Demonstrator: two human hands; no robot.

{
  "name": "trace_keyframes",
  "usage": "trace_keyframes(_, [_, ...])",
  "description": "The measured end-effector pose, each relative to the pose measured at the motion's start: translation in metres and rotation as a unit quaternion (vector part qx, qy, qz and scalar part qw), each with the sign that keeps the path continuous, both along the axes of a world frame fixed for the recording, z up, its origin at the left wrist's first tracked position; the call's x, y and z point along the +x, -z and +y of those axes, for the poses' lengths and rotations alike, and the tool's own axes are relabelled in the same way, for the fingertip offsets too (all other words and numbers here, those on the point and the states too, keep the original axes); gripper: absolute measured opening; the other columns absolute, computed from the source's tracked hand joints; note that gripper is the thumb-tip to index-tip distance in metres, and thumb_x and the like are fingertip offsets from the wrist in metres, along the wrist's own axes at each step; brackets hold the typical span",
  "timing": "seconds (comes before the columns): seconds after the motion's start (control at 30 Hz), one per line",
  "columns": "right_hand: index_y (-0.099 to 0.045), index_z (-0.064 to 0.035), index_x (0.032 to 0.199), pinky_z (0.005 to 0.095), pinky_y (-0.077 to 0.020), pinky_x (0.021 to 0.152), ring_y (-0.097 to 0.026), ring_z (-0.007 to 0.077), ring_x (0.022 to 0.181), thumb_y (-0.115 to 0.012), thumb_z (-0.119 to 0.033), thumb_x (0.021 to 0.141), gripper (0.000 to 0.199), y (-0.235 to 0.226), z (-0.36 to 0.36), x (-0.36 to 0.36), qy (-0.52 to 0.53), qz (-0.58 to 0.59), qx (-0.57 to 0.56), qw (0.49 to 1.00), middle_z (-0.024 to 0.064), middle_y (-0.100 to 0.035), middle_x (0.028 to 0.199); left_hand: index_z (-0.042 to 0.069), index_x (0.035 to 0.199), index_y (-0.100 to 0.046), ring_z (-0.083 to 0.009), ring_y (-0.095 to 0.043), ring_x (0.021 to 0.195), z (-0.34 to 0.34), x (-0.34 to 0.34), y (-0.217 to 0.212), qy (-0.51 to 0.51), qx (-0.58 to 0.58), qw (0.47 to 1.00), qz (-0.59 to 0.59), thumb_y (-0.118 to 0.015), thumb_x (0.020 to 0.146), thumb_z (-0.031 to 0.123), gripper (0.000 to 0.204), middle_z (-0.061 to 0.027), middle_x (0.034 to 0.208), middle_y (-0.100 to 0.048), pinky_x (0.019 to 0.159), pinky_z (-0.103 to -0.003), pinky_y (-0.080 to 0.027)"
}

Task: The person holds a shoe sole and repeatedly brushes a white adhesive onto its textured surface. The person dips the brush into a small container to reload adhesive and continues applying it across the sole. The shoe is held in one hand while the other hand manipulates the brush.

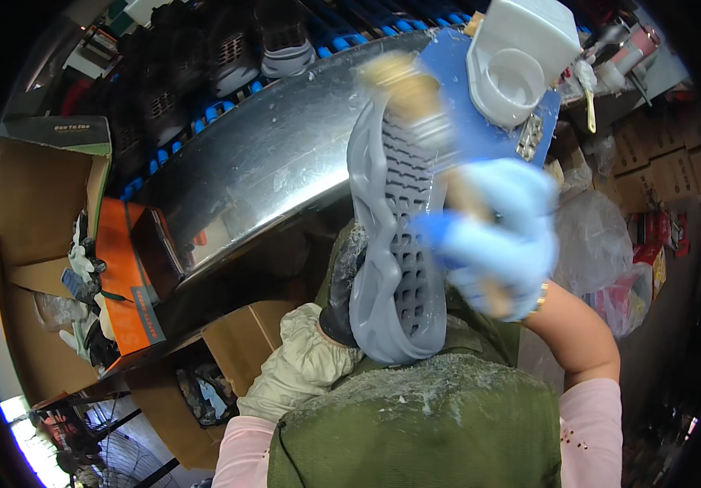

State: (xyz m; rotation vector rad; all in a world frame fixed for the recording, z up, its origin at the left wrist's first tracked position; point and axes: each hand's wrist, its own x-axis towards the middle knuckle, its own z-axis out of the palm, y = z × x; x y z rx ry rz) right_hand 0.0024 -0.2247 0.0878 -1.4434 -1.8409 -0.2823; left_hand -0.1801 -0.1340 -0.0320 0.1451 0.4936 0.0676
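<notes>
A grey shoe sole [364,252] stands upright over my lap, its ridged and pitted side turned to the right. At its left edge my left hand [336,319] reaches behind it from a cream sleeve cover, dark and partly hidden; it seems to hold the sole, though its fingers do not show. My right hand [501,236], in a light blue glove and smeared by motion, grips a brush [428,122] with a wooden handle, a metal band and pale bristles. The bristles are at the sole's top end; the blur hides whether they touch.
Ahead lies a metal bench top [277,154], with dark shoes [285,41] on a roller conveyor behind it. A white container [521,73] stands on a blue board [456,61]. Open cardboard boxes [41,195] are at left, clear plastic bags [594,244] at right. A green apron [423,431] covers my lap.
</notes>
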Motion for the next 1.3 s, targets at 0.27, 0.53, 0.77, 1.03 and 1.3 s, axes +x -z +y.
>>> trace_keyframes(0.27, [-0.062, -0.0011, 0.126, 0.0342, -0.0546, 0.093, -0.070, 0.0240, 0.103, -0.061, -0.011, 0.104, 0.025, -0.003, -0.024, 0.035, 0.072, 0.235, 0.120, 0.962, 0.0215, -0.071, 0.117, 0.014, 0.154, -0.034, -0.0135, -0.054, 0.124, 0.040, 0.007, 0.007, 0.049, 0.052, 0.989, -0.130, -0.050, 0.111, 0.028, 0.048, -0.0038, 0.139, -0.051, 0.109, -0.029, -0.048])
trace_keyframes(0.53, [-0.063, -0.0021, 0.119, 0.0311, -0.0560, 0.085, -0.067, 0.0177, 0.098, -0.066, 0.001, 0.095, 0.024, -0.010, 0.001, 0.088, 0.076, 0.213, 0.139, 0.964, 0.0143, -0.070, 0.114, 0.004, 0.153, -0.041, -0.0392, -0.060, 0.128, 0.021, -0.015, -0.022, -0.199, -0.013, 0.957, -0.212, -0.049, 0.099, 0.063, 0.080, -0.0258, 0.146, -0.053, 0.107, -0.058, -0.052])
trace_keyframes(0.77, [-0.073, -0.0021, 0.120, 0.0240, -0.0539, 0.078, -0.065, 0.0063, 0.088, -0.067, -0.027, 0.102, 0.031, -0.069, 0.084, 0.195, 0.123, 0.392, 0.029, 0.911, 0.0050, -0.075, 0.104, 0.000, 0.156, -0.030, -0.0568, -0.058, 0.121, 0.028, -0.046, -0.018, -0.162, -0.096, 0.963, -0.192, -0.049, 0.101, 0.055, 0.080, -0.0371, 0.142, -0.047, 0.089, -0.066, -0.059])
trace_keyframes(1.03, [-0.074, -0.0084, 0.116, 0.0229, -0.0566, 0.071, -0.067, 0.0076, 0.079, -0.067, -0.025, 0.099, 0.025, -0.060, 0.118, 0.298, 0.115, 0.556, 0.003, 0.823, 0.0021, -0.073, 0.099, 0.005, 0.157, -0.031, -0.0512, -0.054, 0.128, 0.048, 0.005, -0.116, -0.177, -0.047, 0.950, -0.252, -0.043, 0.099, 0.066, 0.085, -0.0301, 0.149, -0.044, 0.099, -0.063, -0.055])
trace_keyframes(1.3, [-0.068, -0.0041, 0.124, 0.0239, -0.0563, 0.077, -0.065, 0.0087, 0.081, -0.057, -0.028, 0.106, 0.032, -0.057, 0.101, 0.301, 0.145, 0.542, 0.011, 0.828, 0.0058, -0.072, 0.105, 0.011, 0.158, -0.030, -0.0382, -0.069, 0.109, 0.248, 0.299, -0.292, -0.068, 0.272, 0.835, -0.474, -0.048, 0.092, 0.079, 0.096, -0.0287, 0.146, -0.048, 0.067, -0.042, -0.066])
